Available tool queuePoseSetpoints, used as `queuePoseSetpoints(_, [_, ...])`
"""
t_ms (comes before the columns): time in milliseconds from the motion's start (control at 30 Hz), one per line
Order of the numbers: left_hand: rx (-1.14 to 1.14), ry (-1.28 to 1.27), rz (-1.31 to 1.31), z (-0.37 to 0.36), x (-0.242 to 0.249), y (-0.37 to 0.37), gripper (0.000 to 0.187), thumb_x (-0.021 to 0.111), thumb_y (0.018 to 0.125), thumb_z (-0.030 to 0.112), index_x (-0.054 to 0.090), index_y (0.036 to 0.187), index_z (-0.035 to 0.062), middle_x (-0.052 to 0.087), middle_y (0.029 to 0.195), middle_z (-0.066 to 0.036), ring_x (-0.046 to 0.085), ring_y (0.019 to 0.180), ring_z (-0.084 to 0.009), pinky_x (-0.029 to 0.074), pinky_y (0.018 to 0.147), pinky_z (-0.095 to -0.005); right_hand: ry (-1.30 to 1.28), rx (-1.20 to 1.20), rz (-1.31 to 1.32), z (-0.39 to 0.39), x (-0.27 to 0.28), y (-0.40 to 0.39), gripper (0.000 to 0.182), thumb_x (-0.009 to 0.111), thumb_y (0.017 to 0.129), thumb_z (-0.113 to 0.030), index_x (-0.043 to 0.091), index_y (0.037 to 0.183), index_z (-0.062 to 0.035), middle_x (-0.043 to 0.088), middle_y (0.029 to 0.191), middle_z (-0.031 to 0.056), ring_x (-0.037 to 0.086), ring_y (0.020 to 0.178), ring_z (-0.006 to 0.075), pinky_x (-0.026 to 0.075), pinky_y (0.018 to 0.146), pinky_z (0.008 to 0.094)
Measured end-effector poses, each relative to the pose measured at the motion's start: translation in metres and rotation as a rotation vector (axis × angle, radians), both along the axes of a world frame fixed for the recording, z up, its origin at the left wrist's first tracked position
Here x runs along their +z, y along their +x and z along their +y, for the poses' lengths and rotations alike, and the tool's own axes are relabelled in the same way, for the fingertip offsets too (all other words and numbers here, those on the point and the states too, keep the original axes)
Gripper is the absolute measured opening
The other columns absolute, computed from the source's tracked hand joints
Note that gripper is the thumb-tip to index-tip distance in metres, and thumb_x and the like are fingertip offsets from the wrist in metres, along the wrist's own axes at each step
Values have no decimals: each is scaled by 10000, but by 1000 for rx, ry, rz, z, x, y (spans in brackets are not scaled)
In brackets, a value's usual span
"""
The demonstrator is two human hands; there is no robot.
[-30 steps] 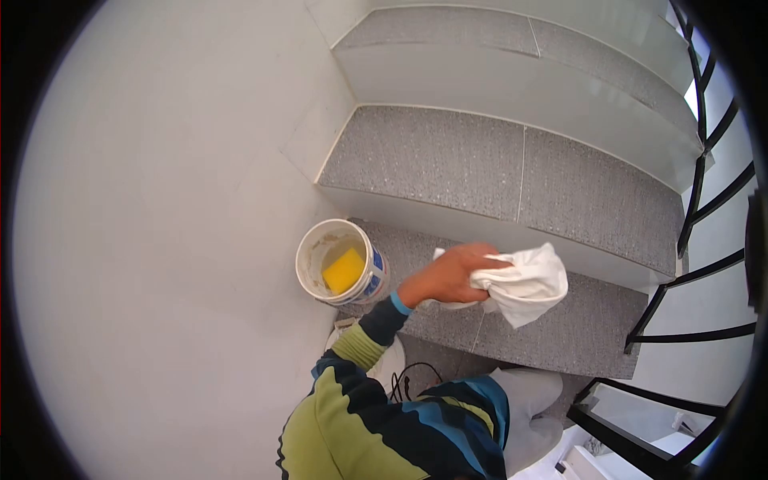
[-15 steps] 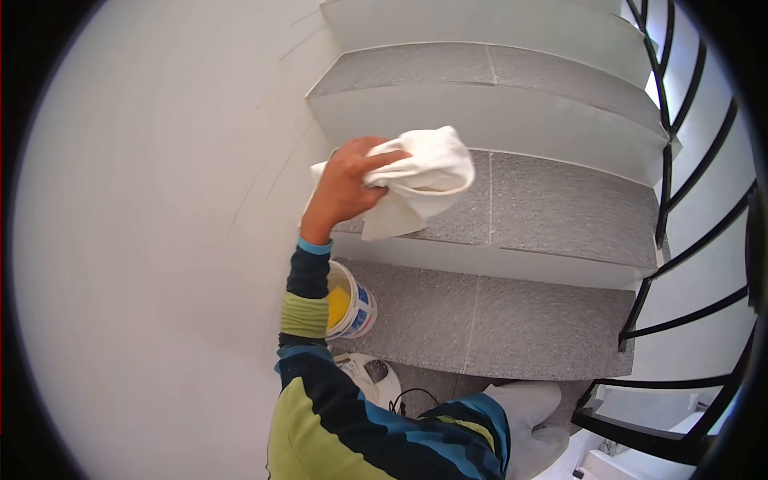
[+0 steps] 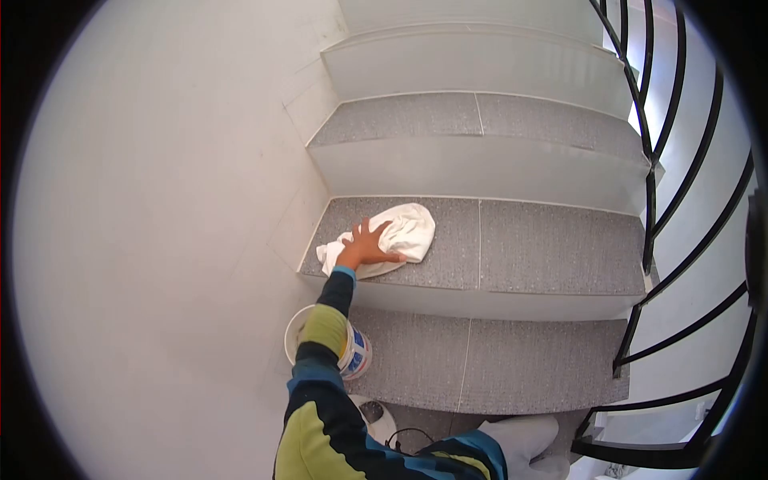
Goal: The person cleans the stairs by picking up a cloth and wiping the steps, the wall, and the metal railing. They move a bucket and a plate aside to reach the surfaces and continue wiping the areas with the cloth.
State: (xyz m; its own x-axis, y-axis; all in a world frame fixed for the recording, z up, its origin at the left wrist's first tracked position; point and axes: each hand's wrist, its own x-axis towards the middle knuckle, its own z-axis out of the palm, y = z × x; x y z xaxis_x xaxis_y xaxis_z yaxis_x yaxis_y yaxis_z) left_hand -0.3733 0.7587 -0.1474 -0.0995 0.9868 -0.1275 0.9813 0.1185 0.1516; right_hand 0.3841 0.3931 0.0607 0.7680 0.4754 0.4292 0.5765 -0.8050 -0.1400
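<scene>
My left hand (image 3: 370, 245) lies on a crumpled white cloth (image 3: 410, 232), its fingers curved over the fabric and the thumb out to the right. The cloth rests on the left part of a grey speckled stair step (image 3: 552, 248), against which the hand holds it. Below my forearm, on the lower step (image 3: 528, 352), stands a white bucket (image 3: 359, 362) with blue and red print. The sleeve hides much of the bucket's opening. My right hand is out of view.
A white wall (image 3: 160, 240) runs along the left side. Black metal railings (image 3: 692, 192) curve along the right. More steps rise ahead. Behind the bucket, near my body, are a white rounded object (image 3: 386, 420) and a dark cable (image 3: 412, 430).
My left hand has come down with the cloth, which was held up above the step and now lies on it. The view has tilted up, showing more of the upper stairs.
</scene>
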Motion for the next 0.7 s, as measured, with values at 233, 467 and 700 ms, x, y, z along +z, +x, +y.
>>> queuePoseSetpoints(233, [-45,200,36,-11,0,6,837,668,620,609,380,1325,261,409,1290,-188,375,1179,-403,337,919,-562,-7,-17,17,-1,-3,5,548,501,790,-602,638,1061,-146,636,995,108,580,931,277,419,844,348])
queuePoseSetpoints(467, [-65,241,46,-8,-12,-2,662,641,692,522,453,1275,272,427,1288,-140,425,1133,-378,355,880,-576,-18,11,42,-3,-3,5,550,492,808,-580,617,1092,-126,637,997,88,574,928,284,414,845,344])
queuePoseSetpoints(700, [-98,336,100,-9,-14,-2,599,650,698,487,513,1226,241,504,1180,-133,486,1039,-357,410,830,-493,46,37,-9,0,-5,-3,488,545,819,-508,633,1054,-90,646,943,135,592,912,268,437,820,334])
